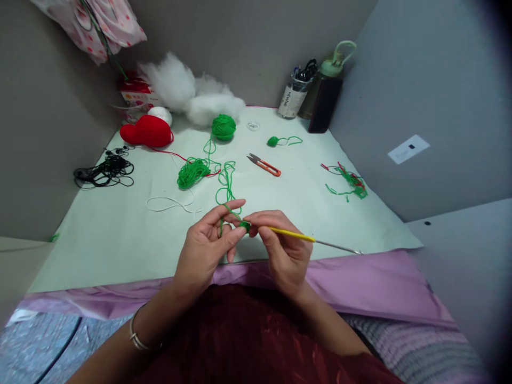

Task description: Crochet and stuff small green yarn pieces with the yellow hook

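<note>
Between the thumb and fingers of my left hand (206, 242) is a small piece of green crochet work (245, 226). Green yarn runs from it over my raised left index finger. My right hand (286, 250) grips a crochet hook (294, 233) by its yellow handle, the bare metal end pointing right. The hook's other tip meets the green piece, partly hidden by my fingers. Beyond my hands lie loops of green yarn (227, 181), a loose green skein (193, 173) and a green yarn ball (224, 127).
Orange thread snips (264, 165) lie mid-table. A red yarn ball (148, 132), white stuffing (204, 96) and black cable (108, 169) are on the left. Yarn scraps (352, 181), a phone (326, 105), a bottle (332, 66) and a pen holder (294, 96) are on the right.
</note>
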The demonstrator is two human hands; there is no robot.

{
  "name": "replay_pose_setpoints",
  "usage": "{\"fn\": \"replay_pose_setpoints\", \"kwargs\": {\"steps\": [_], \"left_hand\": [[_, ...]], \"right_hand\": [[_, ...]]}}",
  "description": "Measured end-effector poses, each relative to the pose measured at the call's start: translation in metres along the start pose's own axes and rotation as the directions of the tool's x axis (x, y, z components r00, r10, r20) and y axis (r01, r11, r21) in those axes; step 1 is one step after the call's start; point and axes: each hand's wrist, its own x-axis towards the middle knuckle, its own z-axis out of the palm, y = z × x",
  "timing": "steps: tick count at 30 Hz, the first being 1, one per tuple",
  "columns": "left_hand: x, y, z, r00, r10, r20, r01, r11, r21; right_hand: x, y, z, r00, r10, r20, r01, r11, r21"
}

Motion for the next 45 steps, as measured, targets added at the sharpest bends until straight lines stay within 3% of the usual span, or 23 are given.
{"fn": "replay_pose_setpoints", "kwargs": {"steps": [3,6,9,12,17,24,29,32,36,38,42,45], "left_hand": [[0.002,0.0,0.001,1.0,-0.008,-0.021,0.006,0.997,-0.076],[0.005,0.006,0.001,0.983,-0.178,0.047,0.184,0.957,-0.225],[0.008,0.011,-0.001,0.964,-0.259,0.061,0.265,0.912,-0.312],[0.008,0.01,0.001,0.979,-0.201,0.013,0.197,0.939,-0.282],[0.005,0.007,0.007,0.992,-0.126,0.025,0.128,0.985,-0.113],[0.002,0.01,0.002,0.994,-0.108,-0.004,0.108,0.994,-0.036],[0.002,0.011,-0.002,0.996,-0.092,0.001,0.092,0.996,0.011],[0.001,0.009,-0.002,0.998,-0.069,-0.004,0.069,0.997,0.04],[-0.001,0.005,0.0,1.0,0.002,-0.016,0.0,0.995,0.104],[-0.002,0.004,0.0,0.999,0.034,-0.018,-0.032,0.993,0.113],[-0.002,0.005,0.0,1.0,0.011,0.001,-0.011,0.996,0.084],[-0.001,0.006,-0.001,1.0,-0.007,0.009,0.006,0.997,0.072]], "right_hand": [[-0.004,-0.001,0.0,0.983,-0.17,0.07,0.183,0.944,-0.274],[-0.003,-0.002,-0.002,0.961,-0.261,0.094,0.277,0.881,-0.382],[0.003,-0.002,-0.006,0.993,-0.105,-0.046,0.094,0.976,-0.197],[0.007,-0.001,-0.006,0.99,0.109,-0.093,-0.102,0.991,0.083],[0.007,0.003,-0.003,0.987,0.158,-0.042,-0.15,0.978,0.147],[0.008,0.008,-0.011,0.957,0.287,0.024,-0.283,0.921,0.268],[0.008,0.0,-0.015,0.982,0.186,0.03,-0.188,0.961,0.201],[0.006,-0.003,-0.016,0.999,0.028,0.042,-0.029,0.999,0.022],[0.004,-0.002,-0.014,0.946,-0.277,0.17,0.313,0.915,-0.254],[0.003,0.0,-0.013,0.935,-0.317,0.156,0.349,0.897,-0.269],[0.002,-0.002,-0.011,0.995,-0.095,0.0,0.095,0.991,-0.091],[0.003,-0.004,-0.011,0.998,0.063,-0.014,-0.062,0.995,0.076]]}}
